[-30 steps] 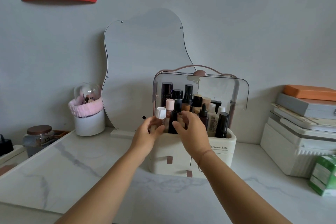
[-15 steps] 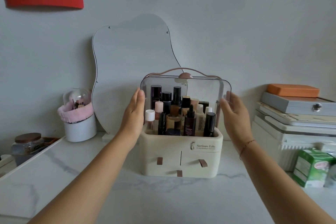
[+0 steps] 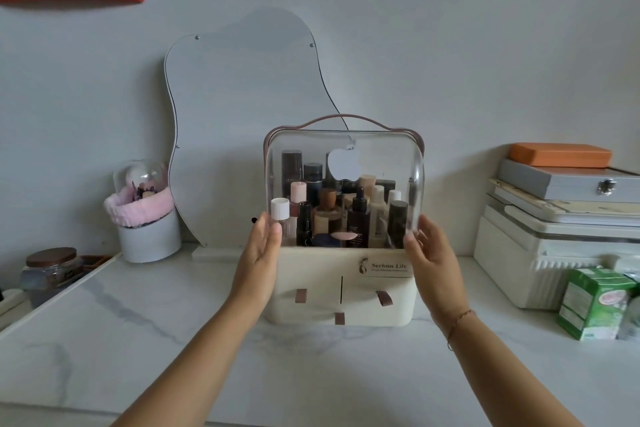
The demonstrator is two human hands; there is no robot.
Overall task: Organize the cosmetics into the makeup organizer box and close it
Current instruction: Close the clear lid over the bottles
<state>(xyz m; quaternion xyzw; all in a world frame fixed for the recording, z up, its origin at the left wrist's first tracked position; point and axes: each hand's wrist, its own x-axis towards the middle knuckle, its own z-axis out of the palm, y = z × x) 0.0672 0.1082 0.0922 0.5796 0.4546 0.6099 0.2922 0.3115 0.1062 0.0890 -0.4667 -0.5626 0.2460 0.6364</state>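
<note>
1. Fingers of L hand straight, flat vs clear lid at lower-left edge, gripping nothing.
2. R hand fingers same, lower-right edge.
3. Box mid-frame on tabletop, lid down over bottles.

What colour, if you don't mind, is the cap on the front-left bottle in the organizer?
White and ribbed: the cap, best in the head view.
</note>
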